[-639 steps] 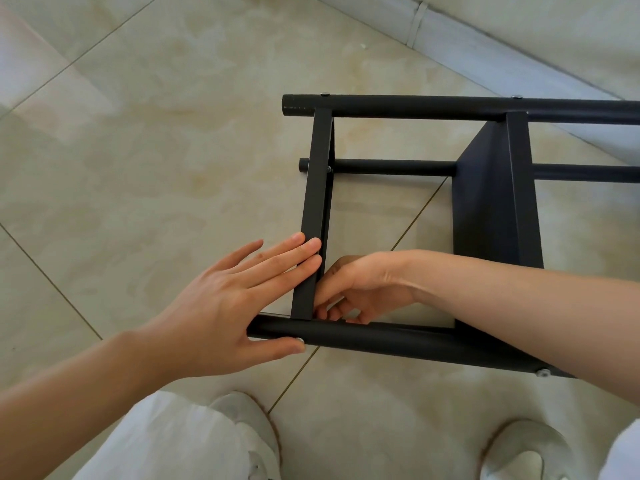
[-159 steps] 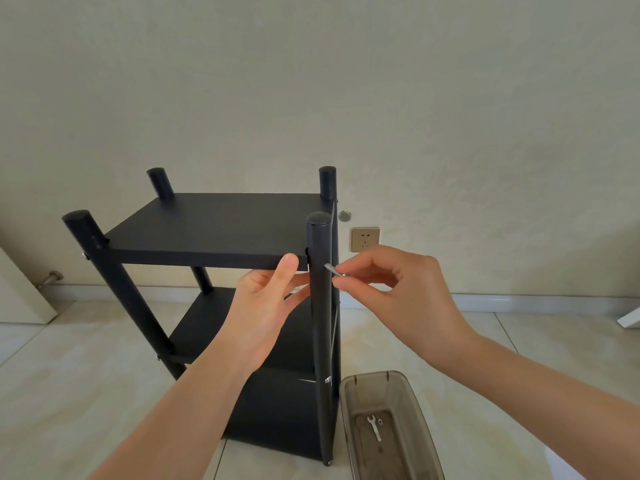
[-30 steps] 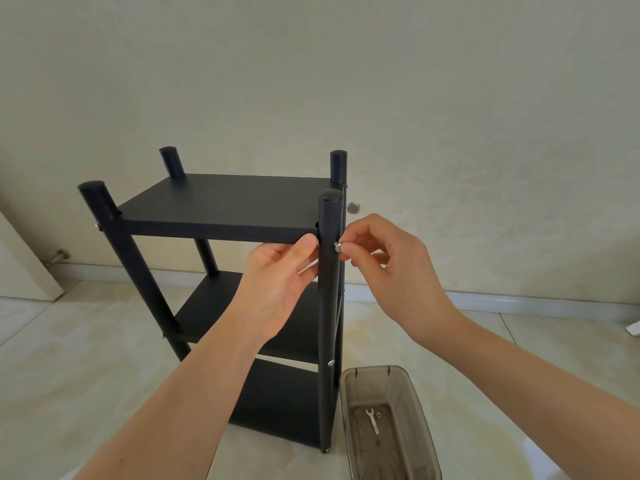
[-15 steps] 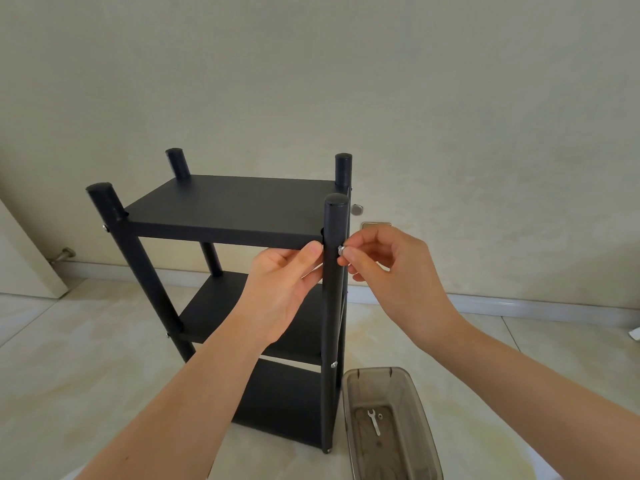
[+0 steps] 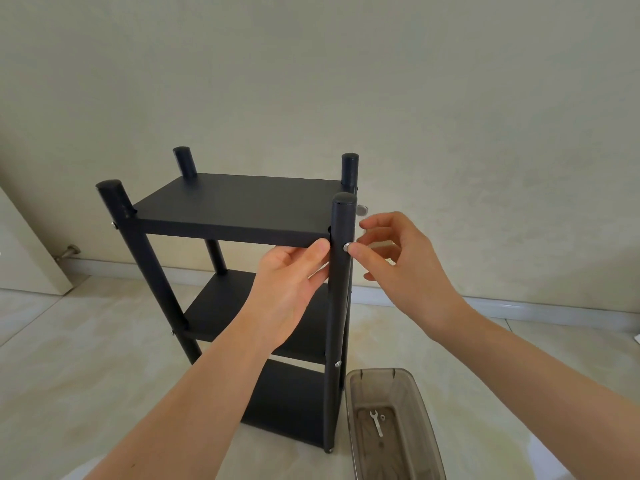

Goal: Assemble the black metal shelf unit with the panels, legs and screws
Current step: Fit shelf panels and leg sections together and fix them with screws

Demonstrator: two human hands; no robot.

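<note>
The black metal shelf unit (image 5: pixel 242 271) stands upright on the tiled floor (image 5: pixel 86 358), near the wall. The left hand (image 5: pixel 291 289) holds the front edge of the top panel (image 5: pixel 235 206), with the thumb on the edge just beside the front right leg (image 5: pixel 337 306). The right hand (image 5: pixel 398 265) has its fingers loosely curled, and one fingertip (image 5: pixel 356 251) touches the silver screw (image 5: pixel 346 247) in this leg at the height of the top panel. Whether it pinches the screw, I cannot tell. A transparent plastic box (image 5: pixel 391 424) stands on the floor just beside the leg, with a small wrench (image 5: pixel 376 422) inside.
</note>
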